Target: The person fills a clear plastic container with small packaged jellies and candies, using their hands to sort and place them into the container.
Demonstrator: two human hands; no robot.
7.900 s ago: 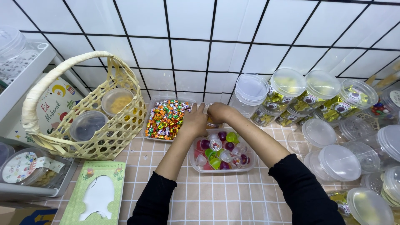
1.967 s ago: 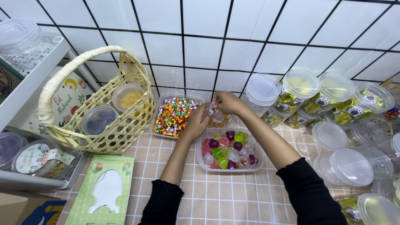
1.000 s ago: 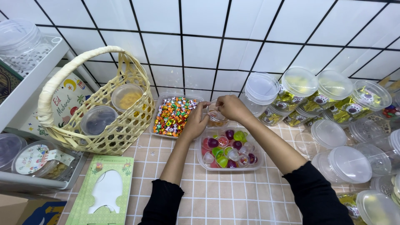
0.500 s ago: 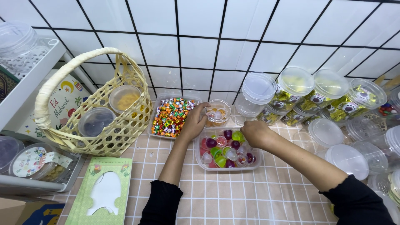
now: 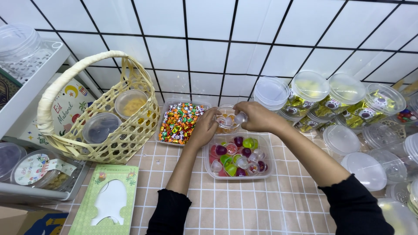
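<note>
**Both hands meet over a small clear cup at the back of the table**

The left hand [image 5: 203, 128] cups the side of a small clear cup [image 5: 227, 122], fingers curled loosely around it. The right hand [image 5: 257, 116] pinches a tiny clear jelly cup [image 5: 241, 117] right at its rim, thumb and fingertips closed on it. The small cup sits between two trays: a clear tray of wrapped candies [image 5: 180, 122] to the left, orange, green and red, and a clear tray of jelly cups [image 5: 237, 156] just in front, purple, green, red and clear. Left again, a woven yellow basket [image 5: 102, 114] holds two lidded round tubs. Below it lies one green card box [image 5: 106, 204] with a white cut-out shape. At right, four lidded jars [image 5: 324, 98] of gold-wrapped sweets line the tiled wall, with empty clear tubs [image 5: 368, 163] crowded beside them.
</note>
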